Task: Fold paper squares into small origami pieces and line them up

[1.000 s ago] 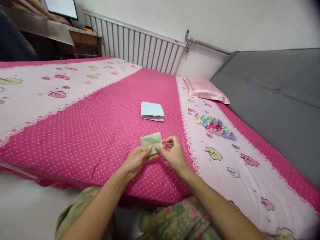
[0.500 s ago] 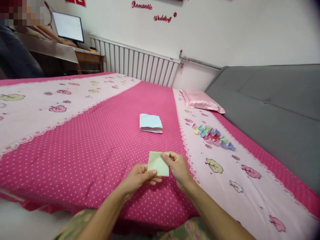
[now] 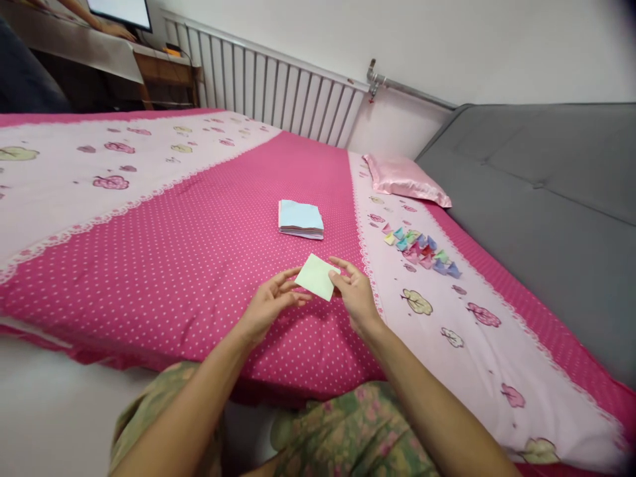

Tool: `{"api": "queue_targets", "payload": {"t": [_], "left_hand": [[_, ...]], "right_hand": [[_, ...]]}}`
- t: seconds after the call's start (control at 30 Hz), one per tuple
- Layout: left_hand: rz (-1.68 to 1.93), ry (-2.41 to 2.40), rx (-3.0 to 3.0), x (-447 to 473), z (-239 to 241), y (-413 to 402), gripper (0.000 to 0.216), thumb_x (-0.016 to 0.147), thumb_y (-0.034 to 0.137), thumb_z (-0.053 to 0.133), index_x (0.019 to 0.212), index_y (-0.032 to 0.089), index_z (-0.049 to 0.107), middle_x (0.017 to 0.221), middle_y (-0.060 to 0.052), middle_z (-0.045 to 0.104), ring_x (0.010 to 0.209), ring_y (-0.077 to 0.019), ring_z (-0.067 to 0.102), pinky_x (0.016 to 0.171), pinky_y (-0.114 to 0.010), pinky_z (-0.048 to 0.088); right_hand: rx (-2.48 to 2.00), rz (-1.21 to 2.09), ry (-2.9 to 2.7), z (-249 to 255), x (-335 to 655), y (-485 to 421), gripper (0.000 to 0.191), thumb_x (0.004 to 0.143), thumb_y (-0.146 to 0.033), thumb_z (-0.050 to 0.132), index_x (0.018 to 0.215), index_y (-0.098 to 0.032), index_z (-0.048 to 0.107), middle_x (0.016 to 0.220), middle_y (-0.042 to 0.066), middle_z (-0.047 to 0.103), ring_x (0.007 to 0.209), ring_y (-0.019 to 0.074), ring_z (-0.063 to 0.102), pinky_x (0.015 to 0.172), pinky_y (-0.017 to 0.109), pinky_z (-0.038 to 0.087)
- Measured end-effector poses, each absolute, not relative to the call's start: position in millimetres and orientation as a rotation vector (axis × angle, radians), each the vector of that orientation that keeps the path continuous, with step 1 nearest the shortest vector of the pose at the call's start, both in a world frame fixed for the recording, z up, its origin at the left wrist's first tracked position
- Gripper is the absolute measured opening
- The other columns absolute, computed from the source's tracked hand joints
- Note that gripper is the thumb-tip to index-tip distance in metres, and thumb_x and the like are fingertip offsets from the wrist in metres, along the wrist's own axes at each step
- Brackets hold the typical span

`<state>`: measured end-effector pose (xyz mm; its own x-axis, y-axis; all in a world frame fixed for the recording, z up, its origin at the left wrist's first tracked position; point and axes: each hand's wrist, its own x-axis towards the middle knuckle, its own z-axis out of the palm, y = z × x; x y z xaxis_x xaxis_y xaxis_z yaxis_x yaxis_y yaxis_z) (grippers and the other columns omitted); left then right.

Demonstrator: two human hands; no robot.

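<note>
Between my hands is a small square of pale green paper (image 3: 317, 277), turned so that a corner points toward me. My right hand (image 3: 354, 291) pinches its right side with the thumb on top. My left hand (image 3: 273, 301) is beside the paper's left corner, its thumb and fingers apart; the fingers reach under or against that edge without a visible grip. Farther up the bed lies a stack of square paper (image 3: 301, 217) with a light blue sheet on top. To the right sit several small folded paper pieces (image 3: 422, 250) in many colours.
The bed (image 3: 199, 265) has a pink dotted cover with pale printed bands. A pink satin pillow (image 3: 407, 180) lies near the grey headboard (image 3: 536, 218). A radiator (image 3: 263, 76) lines the wall. At far left, a person's hand (image 3: 118, 31) rests on a desk by a monitor (image 3: 124, 10).
The green paper has been rotated, from edges roughly level to a corner toward me. My left thumb has come off it and those fingers have spread. The view has tilted downward.
</note>
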<state>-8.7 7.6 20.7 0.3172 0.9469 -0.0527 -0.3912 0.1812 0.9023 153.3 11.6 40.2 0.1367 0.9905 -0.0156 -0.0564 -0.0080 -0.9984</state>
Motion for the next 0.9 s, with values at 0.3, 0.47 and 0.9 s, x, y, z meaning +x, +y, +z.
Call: {"api": "queue_targets", "payload": {"t": [0.3, 0.47, 0.9], "left_hand": [[1.088, 0.721, 0.910, -9, 18, 8, 0.054, 0.068, 0.014, 0.063, 0.120, 0.018, 0.050, 0.100, -0.008, 0.066, 0.074, -0.0165, 0.066, 0.069, -0.027, 0.051], [1.075, 0.704, 0.909, -9, 15, 8, 0.038, 0.068, 0.018, 0.064, 0.106, 0.017, 0.061, 0.108, -0.008, 0.064, 0.084, -0.0183, 0.063, 0.070, -0.027, 0.050], [1.102, 0.857, 1.336, -10, 13, 7, 0.066, 0.060, 0.006, 0.060, 0.124, 0.020, 0.049, 0.115, -0.007, 0.060, 0.095, -0.0199, 0.058, 0.082, -0.027, 0.045]], "right_hand": [[-1.105, 1.150, -1.186, 38, 151, 11, 0.040, 0.074, -0.029, 0.058, 0.112, -0.017, 0.053, 0.079, 0.004, 0.068, 0.068, 0.0155, 0.064, 0.064, 0.027, 0.051], [-1.088, 1.179, -1.280, 37, 150, 9, 0.043, 0.074, -0.030, 0.058, 0.115, -0.019, 0.050, 0.096, 0.007, 0.066, 0.080, 0.0177, 0.063, 0.069, 0.030, 0.052], [-1.274, 0.410, -1.850, 51, 162, 4, 0.042, 0.066, -0.010, 0.059, 0.104, -0.028, 0.061, 0.133, 0.005, 0.039, 0.126, 0.0258, 0.031, 0.101, 0.049, 0.025]]}}
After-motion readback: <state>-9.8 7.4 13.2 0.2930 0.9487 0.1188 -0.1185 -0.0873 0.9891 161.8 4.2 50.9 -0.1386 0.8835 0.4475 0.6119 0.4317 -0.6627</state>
